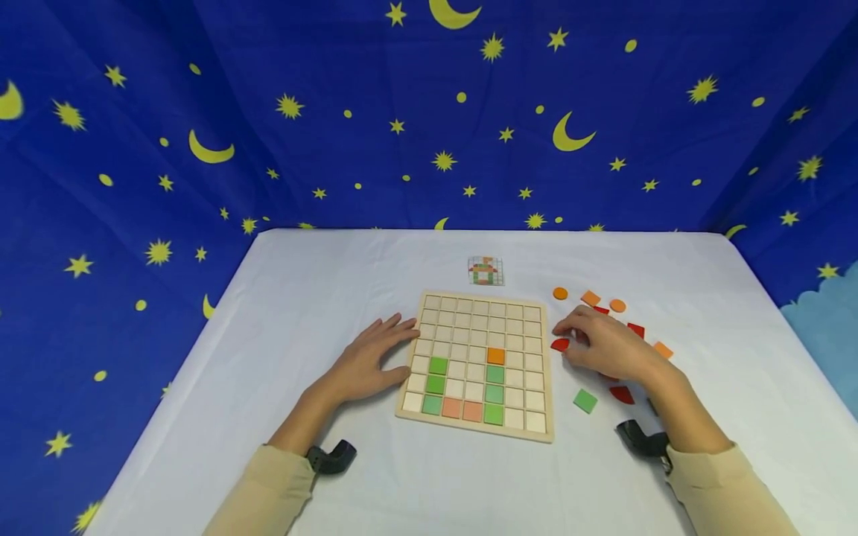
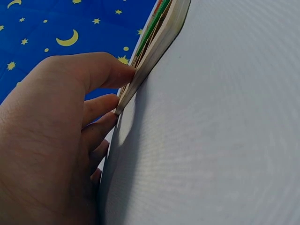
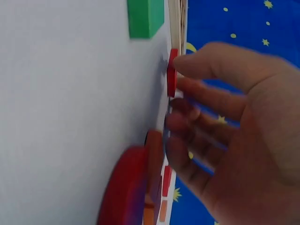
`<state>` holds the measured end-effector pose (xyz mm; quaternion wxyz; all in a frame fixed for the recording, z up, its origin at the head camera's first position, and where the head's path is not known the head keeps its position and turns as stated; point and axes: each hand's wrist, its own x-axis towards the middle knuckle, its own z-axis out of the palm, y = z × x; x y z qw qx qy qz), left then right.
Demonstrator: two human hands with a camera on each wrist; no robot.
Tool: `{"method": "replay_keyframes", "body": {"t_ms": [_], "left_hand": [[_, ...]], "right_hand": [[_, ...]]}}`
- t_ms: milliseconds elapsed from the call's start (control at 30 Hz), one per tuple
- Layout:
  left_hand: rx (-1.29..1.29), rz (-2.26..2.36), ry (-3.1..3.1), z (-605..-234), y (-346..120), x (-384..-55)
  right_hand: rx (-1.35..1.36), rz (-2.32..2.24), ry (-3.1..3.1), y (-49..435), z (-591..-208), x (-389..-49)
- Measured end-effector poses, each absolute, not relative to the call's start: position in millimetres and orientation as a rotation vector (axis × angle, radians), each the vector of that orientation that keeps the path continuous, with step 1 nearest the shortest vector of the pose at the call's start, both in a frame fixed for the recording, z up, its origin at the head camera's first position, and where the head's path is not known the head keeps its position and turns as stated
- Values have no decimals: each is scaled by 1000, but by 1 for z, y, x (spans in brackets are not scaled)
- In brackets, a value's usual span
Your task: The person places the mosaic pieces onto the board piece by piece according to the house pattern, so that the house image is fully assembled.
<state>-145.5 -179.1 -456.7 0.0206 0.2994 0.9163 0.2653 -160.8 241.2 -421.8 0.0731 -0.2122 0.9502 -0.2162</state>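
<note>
A wooden grid board (image 1: pixel 484 437) lies on the table, with green, orange and salmon squares in some of its cells. My left hand (image 1: pixel 369 362) rests beside it, fingers spread and thumb and fingertips at its left edge, as the left wrist view also shows. Right of the board, my right hand (image 1: pixel 606 344) pinches a red quarter-circle piece (image 1: pixel 559 345) between thumb and index finger, low over the cloth. That red piece (image 3: pixel 172 75) shows under the thumb tip in the right wrist view, the other fingers curled loosely. Nearer me lies a loose green square (image 1: pixel 585 401).
A small pattern card (image 1: pixel 485 271) lies beyond the board. Around the right hand are an orange circle (image 1: pixel 560 293), an orange square (image 1: pixel 590 298), another red quarter-circle (image 1: pixel 622 394) and several more pieces, some partly hidden under the hand. A blue star-patterned curtain (image 1: pixel 429 149) encloses the white table.
</note>
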Motion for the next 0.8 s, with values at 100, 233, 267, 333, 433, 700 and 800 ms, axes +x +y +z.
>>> {"method": "replay_keyframes", "body": {"t_ms": [100,233,267,333,433,700,800], "left_hand": [[929,816,2841,-457,-180,-145],[931,807,2848,-457,-180,-146],[928,806,2848,-457,-180,-146],[922,804,2845,-457,-180,-146],[916,802,2845,-457,-180,-146],[904,810,2844,-455,-179,-146],[905,812,2840,-455,-179,-145]], "right_hand": [[-696,-679,2811,241,-422,-161],[-713,-672,2776,241,-423,-162],[-708,-668,2769,241,-424,-162],[-696,-661,2755,241,-424,-162],[-681,-652,2748,241,-424,-162],[-655,-690,2752,239,-422,-161],[-646,-711,2748,239,-421,-160]]}}
